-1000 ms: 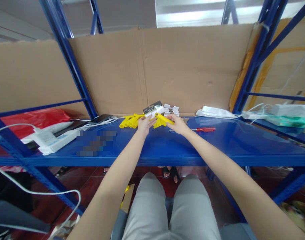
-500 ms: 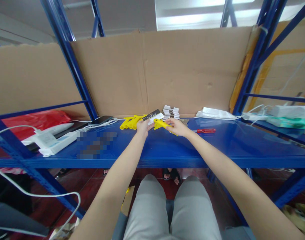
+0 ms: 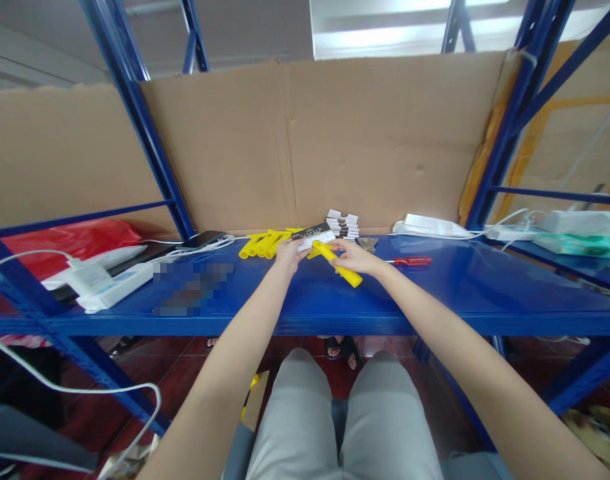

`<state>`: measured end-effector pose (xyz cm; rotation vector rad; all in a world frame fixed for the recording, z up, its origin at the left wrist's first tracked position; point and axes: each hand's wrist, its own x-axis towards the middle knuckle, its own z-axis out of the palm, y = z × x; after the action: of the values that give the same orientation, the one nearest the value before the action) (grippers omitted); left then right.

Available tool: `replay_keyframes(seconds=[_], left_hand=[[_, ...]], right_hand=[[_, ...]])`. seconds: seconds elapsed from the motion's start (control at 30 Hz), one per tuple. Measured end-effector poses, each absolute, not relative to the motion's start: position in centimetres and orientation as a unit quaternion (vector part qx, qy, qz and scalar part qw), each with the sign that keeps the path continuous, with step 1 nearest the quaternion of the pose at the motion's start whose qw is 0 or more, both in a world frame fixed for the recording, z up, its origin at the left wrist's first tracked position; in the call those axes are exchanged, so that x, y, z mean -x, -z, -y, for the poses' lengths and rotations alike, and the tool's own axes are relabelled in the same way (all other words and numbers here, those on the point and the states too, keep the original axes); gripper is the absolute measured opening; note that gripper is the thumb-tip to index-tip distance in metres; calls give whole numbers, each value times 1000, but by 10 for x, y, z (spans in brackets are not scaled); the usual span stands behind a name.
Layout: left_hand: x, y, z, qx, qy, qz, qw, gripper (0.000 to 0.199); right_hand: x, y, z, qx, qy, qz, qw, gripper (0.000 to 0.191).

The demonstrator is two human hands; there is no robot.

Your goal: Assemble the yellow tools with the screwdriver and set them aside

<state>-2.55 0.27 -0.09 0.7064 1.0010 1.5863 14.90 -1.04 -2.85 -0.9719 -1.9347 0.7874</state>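
Note:
My left hand [image 3: 287,253] is closed on a small black-and-white box [image 3: 315,235], held just over the blue shelf. In my right hand [image 3: 352,255] is a yellow plastic tool with a round tubular handle [image 3: 349,273]. Its handle slants down toward me, while its flatter end lies close to the box; whether the two touch I cannot tell. Left of my hands several similar yellow tools [image 3: 263,244] lie side by side. Behind the right hand stands a stack of small white boxes [image 3: 343,224].
A red-handled screwdriver [image 3: 412,261] lies to the right, and a small brownish packet [image 3: 368,244] lies nearer my hand. White power strips [image 3: 119,287] with cables rest at the left. Cardboard [image 3: 375,140] walls the back, between blue posts [image 3: 505,147].
The yellow tool has turned in my right hand, so its round handle now shows, pointing down and right. My left hand and the box have shifted slightly right.

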Motion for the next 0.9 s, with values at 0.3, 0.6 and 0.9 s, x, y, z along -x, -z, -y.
replay_keyframes(seconds=[0.3, 0.6, 0.9], left_hand=[[23, 2, 1, -336, -629, -393, 580, 22], [25, 4, 0, -366, -590, -426, 580, 13], [23, 3, 2, -383, -592, -402, 585, 14]], right_hand=[[-147, 25, 14, 390, -286, 763, 429, 72], [-149, 27, 11, 399, -268, 744, 464, 71], [-148, 17, 24, 410, -397, 704, 423, 82]])
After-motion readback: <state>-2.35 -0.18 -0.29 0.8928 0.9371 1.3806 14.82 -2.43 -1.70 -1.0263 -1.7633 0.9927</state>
